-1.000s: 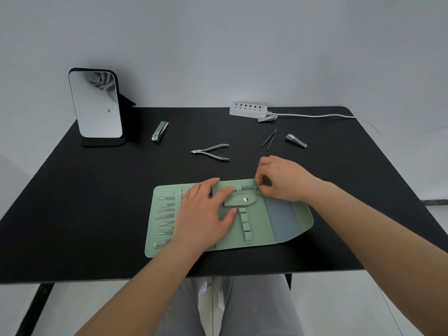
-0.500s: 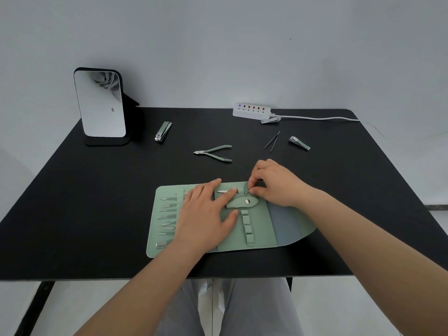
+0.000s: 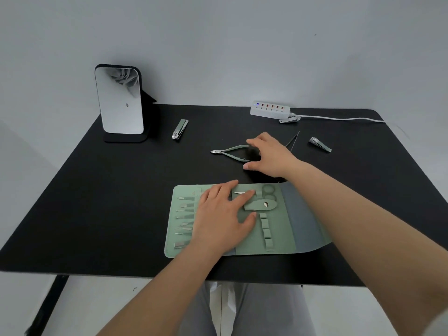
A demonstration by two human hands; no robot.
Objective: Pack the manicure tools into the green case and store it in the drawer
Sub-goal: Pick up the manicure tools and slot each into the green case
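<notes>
Left hand: flat on the open green case, fingers straight, pressing the middle panel, fingertips beside the strap with its snap. Right hand: out over the counter beyond the case, fingers spread and loosely curved, gripping nothing, poised at the handles of the green cuticle nippers (contact not clear, blurred by motion). Case lying unfolded at the near edge of the counter, a row of small metal tools slotted along its left panel, scissors tucked under a loop at the top. Loose on the counter: nail clipper near the mirror, tweezers just right of the right hand, a green-backed clipper farther right, another clipper touching the white power strip at the back.
</notes>
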